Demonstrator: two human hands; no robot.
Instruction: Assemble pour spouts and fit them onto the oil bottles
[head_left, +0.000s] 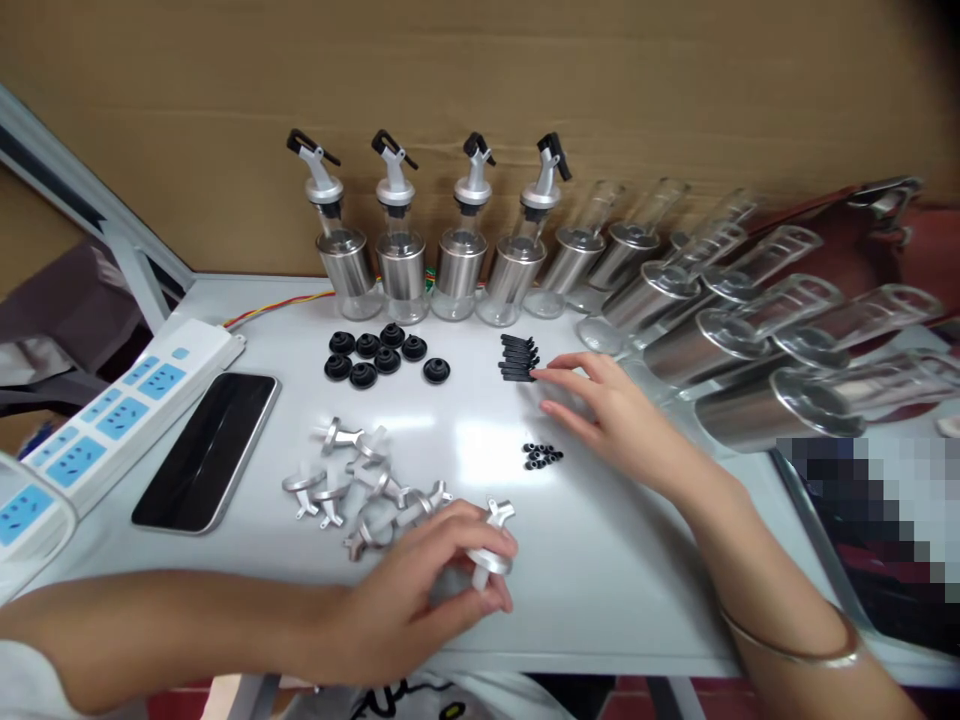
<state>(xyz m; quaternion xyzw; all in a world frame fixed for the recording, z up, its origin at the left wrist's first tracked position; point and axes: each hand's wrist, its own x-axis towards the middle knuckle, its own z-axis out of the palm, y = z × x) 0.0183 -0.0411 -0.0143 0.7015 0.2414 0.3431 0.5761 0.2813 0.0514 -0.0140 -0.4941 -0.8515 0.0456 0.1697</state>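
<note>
silver spout (492, 562) pinched, black sticks (517, 361) at a fingertip

the left hand (409, 590) curls in, gripping the spout around its round, shiny flange, pale stem downward, above the smooth white table (600, 570). the right hand (616, 412) is loosely spread, visibly holding nothing; one fingertip seems to touch the slim, aligned sticks. ringed, domed black stoppers (386, 360) sit beyond jumbled silver spouts (387, 486).

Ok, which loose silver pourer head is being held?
The silver pourer head pinched in the left hand; the other loose heads lie clustered on the tabletop.
</note>
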